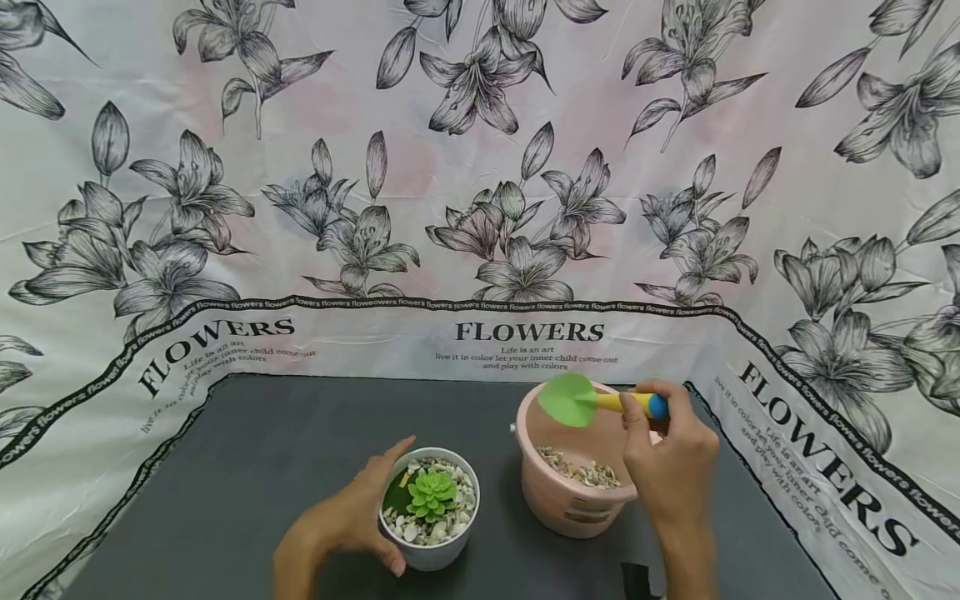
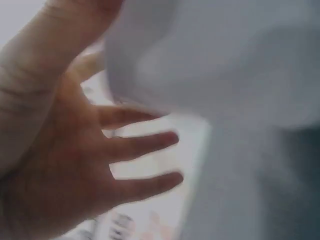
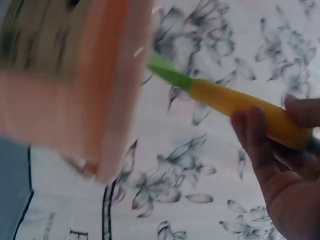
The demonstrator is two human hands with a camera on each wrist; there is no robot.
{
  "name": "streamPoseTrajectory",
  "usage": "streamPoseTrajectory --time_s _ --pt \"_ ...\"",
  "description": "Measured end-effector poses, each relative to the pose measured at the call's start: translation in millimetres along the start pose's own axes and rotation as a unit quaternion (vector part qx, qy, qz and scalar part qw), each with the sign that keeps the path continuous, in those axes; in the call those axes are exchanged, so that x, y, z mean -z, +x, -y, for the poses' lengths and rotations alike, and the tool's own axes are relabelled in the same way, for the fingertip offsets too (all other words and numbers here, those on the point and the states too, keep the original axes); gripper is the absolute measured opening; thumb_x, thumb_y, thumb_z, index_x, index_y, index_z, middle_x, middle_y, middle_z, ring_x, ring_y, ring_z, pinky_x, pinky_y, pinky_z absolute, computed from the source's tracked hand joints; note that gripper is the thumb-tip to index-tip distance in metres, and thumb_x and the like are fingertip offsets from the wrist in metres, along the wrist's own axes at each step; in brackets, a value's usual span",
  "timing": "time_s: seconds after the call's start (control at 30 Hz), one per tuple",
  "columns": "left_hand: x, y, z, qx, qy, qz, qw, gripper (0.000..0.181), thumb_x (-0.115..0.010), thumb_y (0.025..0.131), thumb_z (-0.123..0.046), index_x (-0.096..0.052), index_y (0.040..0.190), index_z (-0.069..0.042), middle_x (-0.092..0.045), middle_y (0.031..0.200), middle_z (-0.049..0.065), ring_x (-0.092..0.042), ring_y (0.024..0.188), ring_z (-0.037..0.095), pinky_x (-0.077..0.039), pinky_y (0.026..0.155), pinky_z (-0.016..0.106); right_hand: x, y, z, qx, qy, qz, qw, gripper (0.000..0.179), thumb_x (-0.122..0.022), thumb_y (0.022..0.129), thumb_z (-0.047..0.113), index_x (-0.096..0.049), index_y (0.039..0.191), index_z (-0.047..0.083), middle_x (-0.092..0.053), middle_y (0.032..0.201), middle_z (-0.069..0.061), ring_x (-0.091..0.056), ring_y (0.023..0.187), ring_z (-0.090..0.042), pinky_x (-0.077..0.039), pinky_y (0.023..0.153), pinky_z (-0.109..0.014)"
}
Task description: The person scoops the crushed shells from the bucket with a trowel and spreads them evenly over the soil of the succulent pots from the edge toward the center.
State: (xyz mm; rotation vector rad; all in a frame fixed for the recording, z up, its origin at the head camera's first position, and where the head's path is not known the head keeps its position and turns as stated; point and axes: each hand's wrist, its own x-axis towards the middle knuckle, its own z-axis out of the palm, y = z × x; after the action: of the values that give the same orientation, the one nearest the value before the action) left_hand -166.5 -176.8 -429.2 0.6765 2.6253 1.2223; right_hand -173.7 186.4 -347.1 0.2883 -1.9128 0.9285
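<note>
In the head view, my right hand [image 1: 675, 454] pinches a toy shovel [image 1: 577, 402] by its yellow handle, near the blue end. The shovel's green blade is above the rim of a pink bucket [image 1: 540, 483], which has pebbles [image 1: 577, 468] at the bottom. My left hand [image 1: 348, 508] is spread beside a small white pot [image 1: 438, 554], thumb at its front and a finger at its back. White stones surround a green succulent [image 1: 432, 496] in that pot. The left wrist view shows spread, fairly straight fingers [image 2: 145, 145] under the blurred pot.
Both containers stand on a dark grey tabletop [image 1: 247, 467]. A flower-printed white cloth [image 1: 420, 333] lines the back and sides. Near the front edge, below the bucket, lies a small black piece [image 1: 637, 579].
</note>
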Motion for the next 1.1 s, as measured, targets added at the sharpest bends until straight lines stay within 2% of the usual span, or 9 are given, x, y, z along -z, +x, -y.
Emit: streamPoseTrajectory --time_s 0.1,0.27,0.37,0.47,0.57,0.7,0.8,0.9,1.1 --pt "5.4 4.2 -26.1 0.007 0.060 -0.013 0.9981 0.149 -0.103 0.054 -0.038 -0.011 0.170 -0.026 -0.030 0.163 0.029 -0.035 0.148 0.058 -0.043 0.106 0.078 2.9 -2.0 -22.1 -0.015 -0.088 0.070 0.9936 0.017 -0.077 0.093 0.004 -0.069 0.107 -0.002 -0.074 0.083 -0.017 -0.069 0.065 -0.020 -0.048 0.056 -0.017" --pt "-9.6 35.5 -72.9 -0.013 0.123 -0.068 0.9899 0.118 -0.093 0.073 -0.045 -0.026 0.168 -0.022 -0.034 0.166 0.024 -0.045 0.145 0.053 -0.048 0.108 0.071 -1.7 -15.9 -44.7 -0.002 -0.147 0.158 0.9764 0.021 -0.077 0.090 -0.001 -0.069 0.109 -0.004 -0.074 0.091 -0.020 -0.068 0.064 -0.030 -0.053 0.052 -0.043" --pt "-30.7 58.2 -93.4 -0.026 0.134 -0.098 0.9858 0.102 -0.086 0.082 -0.046 -0.035 0.164 -0.015 -0.040 0.164 0.023 -0.052 0.141 0.048 -0.051 0.109 0.065 -7.2 -23.8 -46.3 0.025 -0.176 0.173 0.9686 0.026 -0.081 0.085 -0.003 -0.069 0.108 -0.002 -0.074 0.096 -0.019 -0.071 0.070 -0.037 -0.056 0.056 -0.052" --pt "-52.9 77.1 -106.5 -0.032 0.126 -0.107 0.9858 0.095 -0.082 0.086 -0.046 -0.038 0.163 -0.012 -0.040 0.164 0.024 -0.054 0.141 0.047 -0.052 0.109 0.061 -14.5 -27.6 -43.6 0.051 -0.202 0.178 0.9618 0.027 -0.084 0.082 -0.002 -0.067 0.102 0.002 -0.069 0.090 -0.013 -0.067 0.064 -0.036 -0.052 0.050 -0.048" --pt "-71.7 89.1 -111.2 -0.041 0.126 -0.109 0.9851 0.084 -0.081 0.088 -0.045 -0.049 0.155 -0.007 -0.042 0.162 0.026 -0.057 0.139 0.045 -0.055 0.107 0.057 -20.4 -30.1 -40.9 0.070 -0.220 0.164 0.9592 0.026 -0.085 0.080 -0.003 -0.064 0.095 0.003 -0.061 0.081 -0.009 -0.062 0.055 -0.033 -0.046 0.043 -0.042" --pt "-84.5 95.4 -110.0 -0.045 0.153 -0.129 0.9788 0.063 -0.083 0.088 -0.043 -0.068 0.136 -0.007 -0.049 0.157 0.024 -0.065 0.130 0.041 -0.059 0.100 0.054 -23.9 -31.5 -40.1 0.067 -0.243 0.154 0.9555 0.017 -0.078 0.081 -0.008 -0.062 0.088 -0.004 -0.059 0.073 -0.016 -0.057 0.050 -0.032 -0.048 0.044 -0.044" --pt "-85.3 97.5 -109.9 -0.042 0.161 -0.136 0.9767 0.057 -0.084 0.085 -0.043 -0.072 0.129 -0.008 -0.051 0.156 0.023 -0.068 0.126 0.041 -0.060 0.097 0.056 -24.3 -30.0 -40.7 0.023 -0.250 0.166 0.9538 0.012 -0.071 0.083 -0.008 -0.059 0.084 -0.009 -0.057 0.067 -0.022 -0.054 0.047 -0.033 -0.047 0.044 -0.045" --pt "-84.3 99.6 -110.6 -0.042 0.153 -0.131 0.9786 0.056 -0.085 0.085 -0.041 -0.073 0.128 -0.007 -0.051 0.156 0.024 -0.066 0.128 0.043 -0.059 0.097 0.058 -24.4 -25.2 -41.7 -0.058 -0.233 0.187 0.9526 0.012 -0.067 0.089 -0.004 -0.057 0.088 -0.010 -0.060 0.067 -0.026 -0.057 0.049 -0.037 -0.048 0.046 -0.047" --pt "-85.1 100.8 -109.8 -0.038 0.147 -0.116 0.9816 0.057 -0.085 0.087 -0.038 -0.071 0.131 -0.005 -0.049 0.158 0.026 -0.063 0.132 0.045 -0.058 0.100 0.059 -27.9 -13.3 -47.3 -0.202 -0.166 0.227 0.9380 0.019 -0.060 0.099 0.014 -0.060 0.104 -0.005 -0.069 0.087 -0.030 -0.069 0.077 -0.048 -0.056 0.067 -0.057"
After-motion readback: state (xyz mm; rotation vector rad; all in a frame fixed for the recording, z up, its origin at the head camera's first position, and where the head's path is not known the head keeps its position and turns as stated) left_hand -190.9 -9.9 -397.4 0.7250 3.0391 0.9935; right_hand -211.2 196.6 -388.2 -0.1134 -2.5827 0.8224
